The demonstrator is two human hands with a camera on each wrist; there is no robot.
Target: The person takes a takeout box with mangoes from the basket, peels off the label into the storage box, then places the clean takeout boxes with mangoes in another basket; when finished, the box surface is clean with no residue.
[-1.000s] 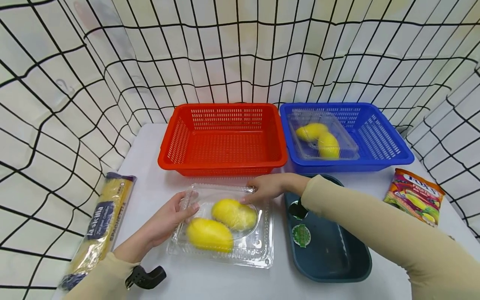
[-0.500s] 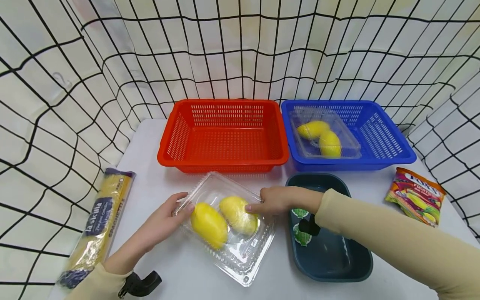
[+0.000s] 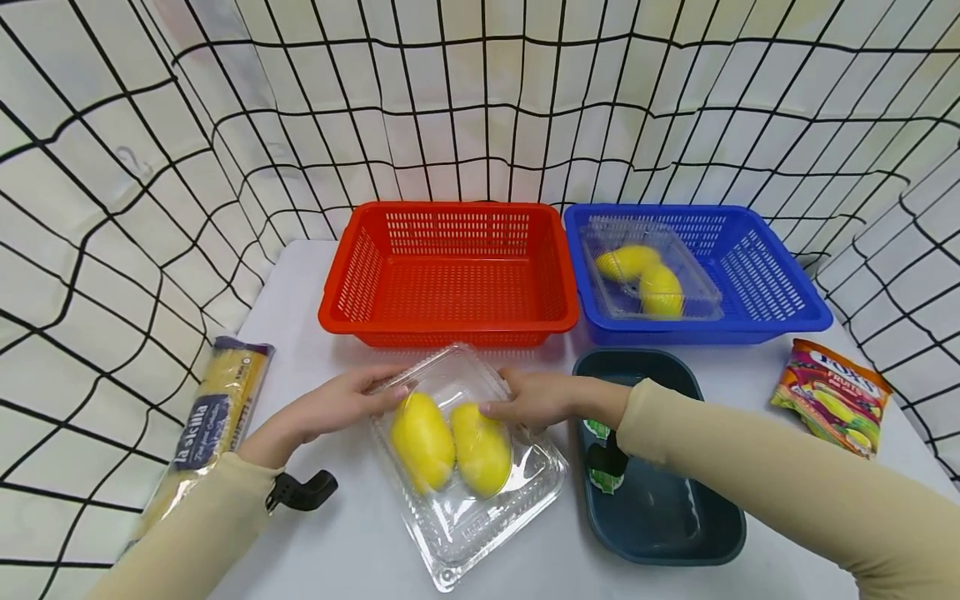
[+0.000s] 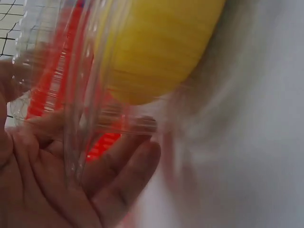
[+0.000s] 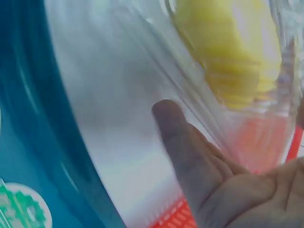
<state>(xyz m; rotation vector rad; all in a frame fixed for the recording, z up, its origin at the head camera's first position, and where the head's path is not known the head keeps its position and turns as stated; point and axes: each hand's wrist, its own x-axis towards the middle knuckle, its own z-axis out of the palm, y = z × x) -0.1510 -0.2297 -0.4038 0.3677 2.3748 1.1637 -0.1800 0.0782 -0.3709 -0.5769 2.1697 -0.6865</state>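
A clear plastic clamshell box (image 3: 468, 529) is held slightly tilted above the white table. Through its lid show two yellow fruits (image 3: 482, 450) that look like mangoes, lying side by side. My left hand (image 3: 341, 407) grips the box's upper left edge, thumb on top; in the left wrist view its fingers (image 4: 135, 178) reach round the rim. On the opposite edge my right hand (image 3: 540, 398) holds the box with its thumb over the lid. The right wrist view has a finger (image 5: 180, 137) extended along the box's side, above the table.
Behind the box stands a red basket (image 3: 457, 327). Beside it, a blue basket (image 3: 780, 312) holds another clear box (image 3: 697, 292) with yellow fruits. A dark teal tub (image 3: 660, 533) stands right of the box. A spaghetti pack (image 3: 206, 425) lies left, a Fox's candy bag (image 3: 832, 396) right.
The box has turned, its near corner swinging down and left, and the fruits inside have shifted upright side by side. The left hand has moved up and right, the right hand staying at the edge.
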